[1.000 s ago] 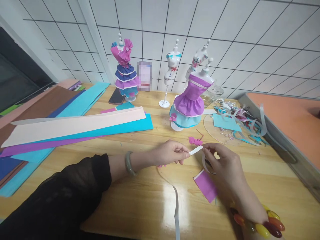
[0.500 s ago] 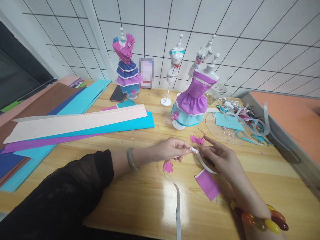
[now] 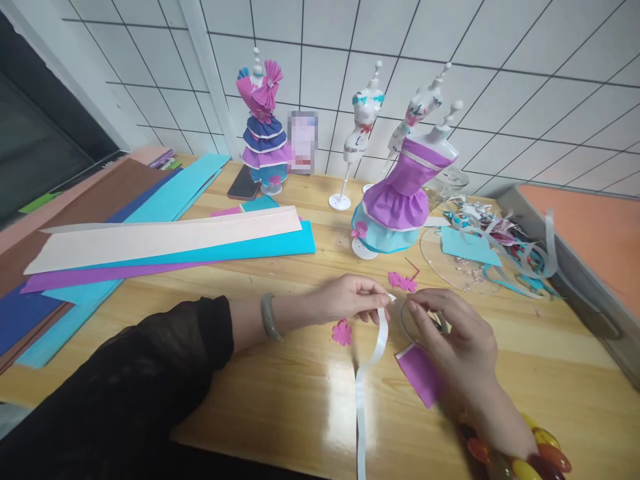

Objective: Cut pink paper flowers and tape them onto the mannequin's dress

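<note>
A narrow strip of white tape (image 3: 383, 337) is pinched in my left hand (image 3: 355, 299). Its end pokes out past the fingertips, and the rest curls down over the front of the table. Close by on the right, my right hand (image 3: 455, 333) has thumb and forefinger pressed together; what is between them is too small to name. A thin ring-shaped edge (image 3: 406, 325) shows behind that hand, mostly hidden. Under the hands lie a pink paper flower (image 3: 342, 333) and a purple piece with a white edge (image 3: 420, 377). More pink flowers (image 3: 403, 281) sit just beyond the fingertips.
Long folded coloured sheets (image 3: 165, 237) spread over the left side. Behind stand a dress form in purple and turquoise (image 3: 400, 187), a bare one (image 3: 363, 120) and a tiered-dress one (image 3: 265, 140). Scraps (image 3: 500, 233) pile up by a grey-rimmed orange tray (image 3: 590, 233).
My right hand has drawn slightly away from my left, and its fingers have closed into a pinch. The white strip now hangs from my left hand instead of arching toward the right.
</note>
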A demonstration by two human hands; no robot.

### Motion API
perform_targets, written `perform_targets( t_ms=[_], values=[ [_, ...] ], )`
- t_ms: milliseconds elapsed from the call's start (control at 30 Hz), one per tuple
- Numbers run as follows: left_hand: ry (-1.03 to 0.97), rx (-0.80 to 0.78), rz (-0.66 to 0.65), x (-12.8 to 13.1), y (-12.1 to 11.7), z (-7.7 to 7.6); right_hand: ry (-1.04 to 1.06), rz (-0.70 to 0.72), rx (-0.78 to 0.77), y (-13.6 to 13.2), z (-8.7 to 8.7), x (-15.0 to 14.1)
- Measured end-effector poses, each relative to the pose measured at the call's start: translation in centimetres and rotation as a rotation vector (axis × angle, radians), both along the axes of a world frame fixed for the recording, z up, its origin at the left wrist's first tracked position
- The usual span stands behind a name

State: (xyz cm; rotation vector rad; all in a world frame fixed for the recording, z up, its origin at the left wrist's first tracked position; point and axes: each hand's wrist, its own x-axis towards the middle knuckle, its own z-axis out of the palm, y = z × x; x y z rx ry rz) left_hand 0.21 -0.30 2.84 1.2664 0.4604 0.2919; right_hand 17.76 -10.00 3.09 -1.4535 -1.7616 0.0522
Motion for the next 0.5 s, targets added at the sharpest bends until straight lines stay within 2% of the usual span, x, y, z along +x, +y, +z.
perform_targets(
  t_ms=[67,167,300,500],
  values=[
    [0.004,0.001,0.02,0.1,0.0,0.0,-0.065,0.086,0.007,0.1,0.0,-0.1],
    [-0.011,0.016,0.026,0.3,0.1,-0.7,-0.14,0.139,-0.002,0.3,-0.1,0.0],
    [-0.036,0.076,0.004,0.4,0.1,-1.7,-0.169,0.148,0.003,0.5,-0.2,0.0],
    [0.039,0.295,-0.02,0.2,0.1,-2.0,-0.175,0.115,-0.062,0.4,-0.1,-0.2]
  ],
)
